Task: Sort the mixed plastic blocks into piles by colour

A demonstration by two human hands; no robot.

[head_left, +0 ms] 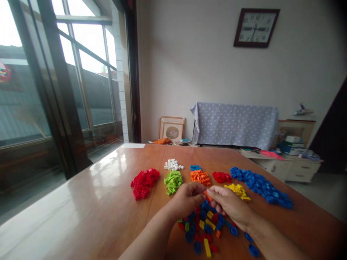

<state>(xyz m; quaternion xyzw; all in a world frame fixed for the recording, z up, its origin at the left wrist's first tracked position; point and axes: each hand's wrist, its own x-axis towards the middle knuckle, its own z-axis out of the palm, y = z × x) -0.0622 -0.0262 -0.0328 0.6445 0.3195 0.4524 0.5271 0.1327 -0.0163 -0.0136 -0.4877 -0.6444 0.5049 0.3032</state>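
Between my fingertips is a small orange toy brick (208,196), held over the table. My left hand (189,196) closes on it from the left, and my right hand (226,202) pinches it from the other side. Below both hands lies a mixed pile of blue, red, yellow and green bricks with blue wheel-like discs (197,247); my hands and forearms hide part of it. Just beyond my hands sits a heap of orange bricks (200,177), with a few blue bricks (195,168) behind it. A yellow brick heap (238,190) is near my right hand.
On the wooden table (108,206) are more heaps: red bricks (145,182), lime green bricks (173,181), white bricks (173,165), a smaller red heap (221,177) and a long blue heap (261,186). Behind stand a cloth-covered object (235,122) and a low cabinet (300,169).
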